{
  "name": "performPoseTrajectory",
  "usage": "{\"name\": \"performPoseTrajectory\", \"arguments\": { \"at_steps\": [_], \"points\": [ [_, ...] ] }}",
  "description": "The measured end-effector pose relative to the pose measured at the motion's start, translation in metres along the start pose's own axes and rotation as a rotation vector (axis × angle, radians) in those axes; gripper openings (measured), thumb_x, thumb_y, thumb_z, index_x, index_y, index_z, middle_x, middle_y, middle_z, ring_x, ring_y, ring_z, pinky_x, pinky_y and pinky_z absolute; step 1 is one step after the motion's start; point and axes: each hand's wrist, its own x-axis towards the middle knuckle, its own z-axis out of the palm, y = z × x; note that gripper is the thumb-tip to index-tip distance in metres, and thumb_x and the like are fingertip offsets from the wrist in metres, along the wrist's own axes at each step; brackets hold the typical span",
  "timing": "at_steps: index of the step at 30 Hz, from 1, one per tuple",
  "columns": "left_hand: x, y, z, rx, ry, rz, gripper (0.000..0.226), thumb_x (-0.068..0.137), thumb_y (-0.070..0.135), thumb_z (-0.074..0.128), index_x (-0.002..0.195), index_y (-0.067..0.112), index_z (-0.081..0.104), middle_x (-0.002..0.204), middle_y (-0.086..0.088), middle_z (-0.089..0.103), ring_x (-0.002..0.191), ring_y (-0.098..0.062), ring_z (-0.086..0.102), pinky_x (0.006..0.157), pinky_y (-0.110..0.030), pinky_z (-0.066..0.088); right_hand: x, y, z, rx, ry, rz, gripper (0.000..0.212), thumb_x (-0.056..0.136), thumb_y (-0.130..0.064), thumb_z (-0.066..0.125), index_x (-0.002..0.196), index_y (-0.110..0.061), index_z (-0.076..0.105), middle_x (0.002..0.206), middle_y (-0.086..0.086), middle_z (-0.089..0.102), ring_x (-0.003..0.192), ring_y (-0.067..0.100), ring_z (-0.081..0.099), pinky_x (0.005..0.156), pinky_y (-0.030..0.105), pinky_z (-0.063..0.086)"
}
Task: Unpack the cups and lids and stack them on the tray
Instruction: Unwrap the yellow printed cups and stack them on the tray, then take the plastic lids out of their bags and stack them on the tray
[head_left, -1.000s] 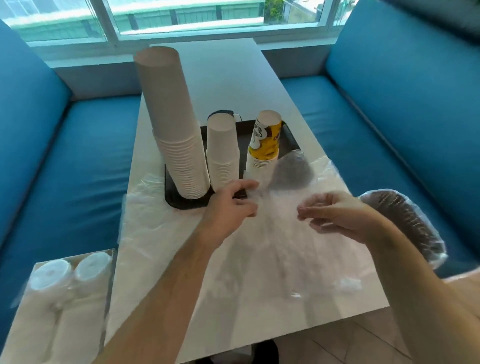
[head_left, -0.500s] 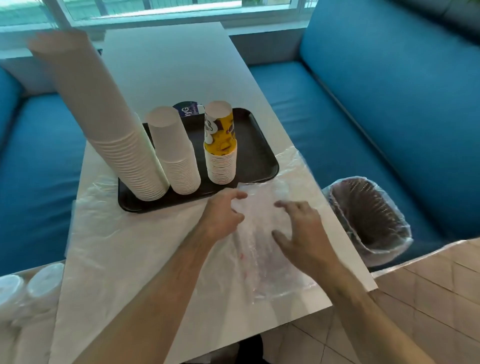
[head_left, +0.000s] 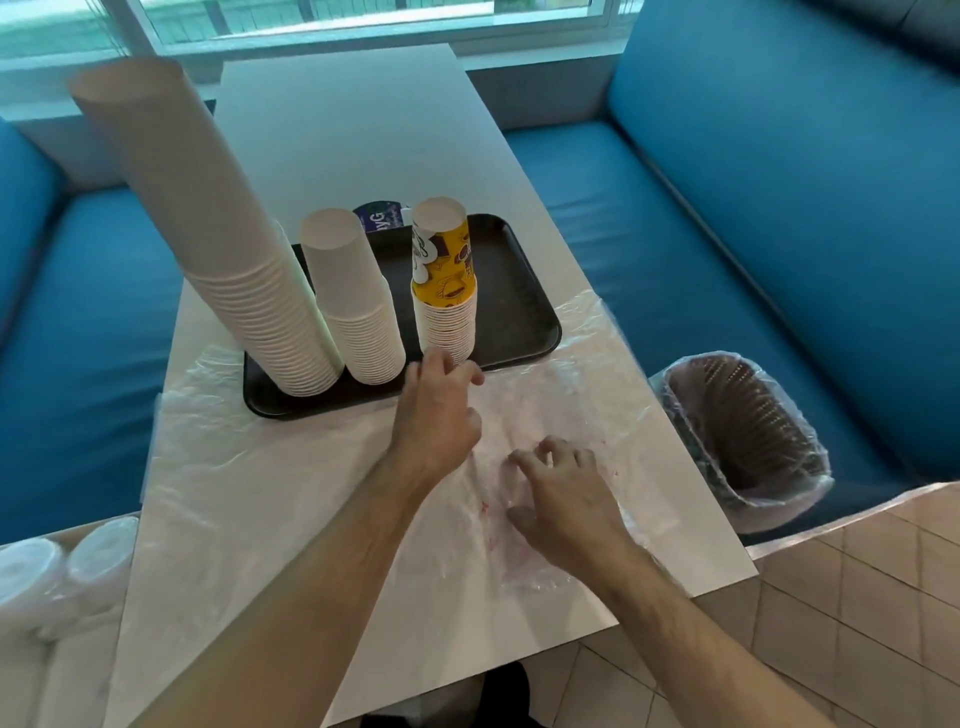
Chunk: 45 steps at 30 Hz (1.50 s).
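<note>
Cups stand upside down in three stacks on the dark tray (head_left: 524, 312), which sits on the white surface (head_left: 353, 130). The tall stack (head_left: 208, 234) is at about 9 o'clock on the tray and looks like it leans a lot, though the wide camera may add to that. The middle stack (head_left: 353, 296) is next to it, and the yellow printed stack (head_left: 447, 291) stands at about 3 o'clock from that one. The left hand (head_left: 436, 415) is right at the near edge of the tray, just below the yellow stack, with its fingers bent; I cannot tell if it pinches the clear plastic wrap (head_left: 545, 395) or just rests there. The right hand (head_left: 561, 493) lies on the wrap at about 5 o'clock from the left hand, fingers bent and pressing down on the plastic. Here is what could go wrong. The wrap goes up to the tray and may lie under its edge, so a hard pull could drag the tray and tip the tall stack over. A bump from the left hand could knock the yellow stack. The lids (head_left: 47, 571) wait in their wrap at 8 o'clock, off the surface, not yet unpacked. The bin (head_left: 743, 441) sits at 3 o'clock beside the surface, so a loose toss of the light wrap could miss it.
</note>
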Motion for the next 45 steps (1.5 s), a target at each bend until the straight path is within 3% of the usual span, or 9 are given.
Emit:
{"name": "performPoseTrajectory", "arguments": {
  "at_steps": [2, 5, 9, 17, 27, 33, 36, 40, 45],
  "points": [
    [0.004, 0.009, -0.001, 0.060, -0.059, 0.137, 0.040, 0.088, 0.000, 0.066, 0.120, 0.022, 0.063, 0.135, 0.002, 0.047, 0.125, -0.019, 0.039, 0.106, -0.033, 0.042, 0.001, -0.003, -0.001, -0.016, -0.003, 0.004, 0.054, 0.091, -0.036, 0.061, 0.142, -0.029, 0.045, 0.145, 0.004, 0.039, 0.126, 0.028, 0.038, 0.105, 0.033, 0.038],
    [0.019, 0.024, 0.005, 0.200, -0.383, 0.306, 0.047, 0.088, 0.005, 0.070, 0.127, 0.028, 0.061, 0.143, 0.004, 0.048, 0.126, -0.021, 0.040, 0.103, -0.039, 0.044, 0.002, -0.005, -0.001, -0.057, -0.012, 0.015, 0.055, 0.091, -0.037, 0.060, 0.143, -0.026, 0.043, 0.143, 0.007, 0.042, 0.122, 0.029, 0.043, 0.101, 0.038, 0.044],
    [0.039, 0.027, 0.017, 0.412, -0.668, 0.357, 0.092, 0.077, 0.034, 0.086, 0.152, 0.044, 0.033, 0.162, 0.009, 0.021, 0.144, -0.029, 0.023, 0.111, -0.050, 0.039, 0.001, -0.006, -0.002, -0.061, -0.044, 0.042, 0.067, 0.084, -0.047, 0.070, 0.141, -0.032, 0.039, 0.140, 0.003, 0.039, 0.121, 0.029, 0.040, 0.085, 0.040, 0.049],
    [0.053, 0.033, 0.011, 0.640, -0.829, 0.312, 0.129, 0.073, 0.019, 0.089, 0.154, 0.054, -0.005, 0.165, 0.016, -0.021, 0.153, -0.036, -0.013, 0.113, -0.064, 0.029, -0.006, 0.000, -0.003, -0.093, -0.142, 0.009, 0.104, 0.062, -0.061, 0.084, 0.145, -0.040, 0.025, 0.147, 0.002, 0.023, 0.126, 0.031, 0.033, 0.084, 0.041, 0.050],
    [0.056, 0.046, 0.020, 0.664, -0.815, 0.242, 0.123, 0.082, 0.005, 0.077, 0.153, 0.055, -0.009, 0.164, 0.016, -0.024, 0.152, -0.039, -0.015, 0.113, -0.064, 0.030, -0.005, -0.010, 0.005, -0.078, -0.162, 0.065, 0.109, 0.058, -0.055, 0.083, 0.144, -0.036, 0.019, 0.146, 0.007, 0.018, 0.124, 0.036, 0.031, 0.095, 0.045, 0.049],
    [0.057, 0.058, 0.031, 0.607, -0.620, 0.226, 0.093, 0.093, 0.008, 0.057, 0.158, 0.047, 0.003, 0.168, 0.007, 0.001, 0.147, -0.042, 0.020, 0.095, -0.047, 0.049, -0.004, -0.010, 0.008, -0.098, -0.162, 0.076, 0.107, 0.069, -0.054, 0.077, 0.151, -0.032, 0.012, 0.148, 0.007, 0.014, 0.127, 0.036, 0.029, 0.092, 0.044, 0.048],
    [0.048, 0.054, 0.030, 0.481, -0.482, 0.222, 0.087, 0.092, 0.010, 0.057, 0.159, 0.041, 0.010, 0.165, 0.006, 0.013, 0.137, -0.034, 0.032, 0.089, -0.044, 0.050, -0.004, -0.010, 0.003, -0.069, -0.192, 0.075, 0.106, 0.067, -0.053, 0.080, 0.150, -0.032, 0.016, 0.149, 0.006, 0.014, 0.131, 0.037, 0.026, 0.096, 0.047, 0.048],
    [0.020, 0.041, 0.009, 0.232, -0.316, 0.211, 0.073, 0.092, 0.015, 0.062, 0.154, 0.038, 0.031, 0.158, 0.002, 0.026, 0.135, -0.027, 0.035, 0.104, -0.045, 0.047, -0.008, -0.008, -0.019, -0.079, -0.227, 0.047, 0.102, 0.069, -0.064, 0.079, 0.150, -0.031, 0.027, 0.154, 0.004, 0.022, 0.137, 0.034, 0.029, 0.104, 0.047, 0.043],
    [-0.034, -0.005, -0.029, -0.079, -0.120, -0.010, 0.052, 0.095, 0.018, 0.065, 0.142, 0.033, 0.051, 0.149, 0.005, 0.042, 0.133, -0.018, 0.045, 0.108, -0.035, 0.045, -0.004, -0.031, -0.047, -0.111, -0.132, -0.044, 0.079, 0.085, -0.063, 0.066, 0.151, -0.036, 0.032, 0.163, -0.002, 0.024, 0.145, 0.030, 0.025, 0.109, 0.046, 0.041]
  ]
}}
